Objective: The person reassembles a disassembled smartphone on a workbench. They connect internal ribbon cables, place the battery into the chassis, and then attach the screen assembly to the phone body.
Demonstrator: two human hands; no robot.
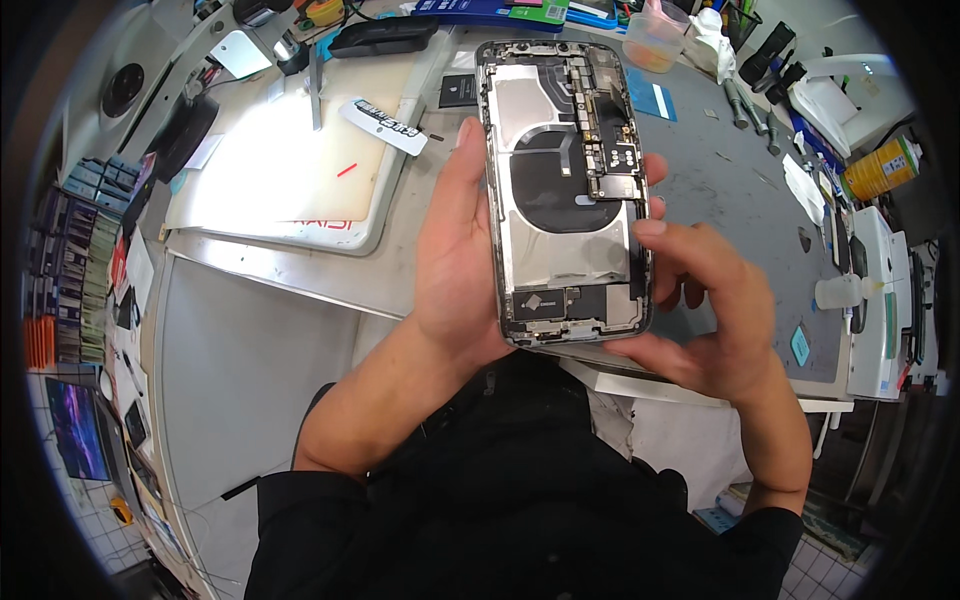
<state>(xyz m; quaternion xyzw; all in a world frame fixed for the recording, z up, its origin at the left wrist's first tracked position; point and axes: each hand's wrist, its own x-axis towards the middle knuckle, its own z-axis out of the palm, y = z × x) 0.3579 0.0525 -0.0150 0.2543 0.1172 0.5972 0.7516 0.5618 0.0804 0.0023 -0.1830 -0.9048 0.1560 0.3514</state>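
Observation:
An opened smartphone [567, 250] is held up over the near edge of the bench, its inside facing me. A round dark coil, silver plates and a logic board along the upper right side show in its frame. My left hand [455, 255] grips the phone from the left and from behind, thumb along its left edge, with fingertips showing past the right edge. My right hand [720, 310] is at the lower right, its index fingertip on the right edge and its thumb by the bottom corner; the other fingers are curled. A small black battery-like piece [458, 91] lies behind the phone.
A white board [300, 180] under bright light lies left, bearing a printed strip [383, 126] and a red stick [347, 170]. A grey mat [740, 200] covers the right. Around it are a clear cup [655, 40], a yellow can [880, 170], a bottle [840, 292] and screwdrivers [752, 108].

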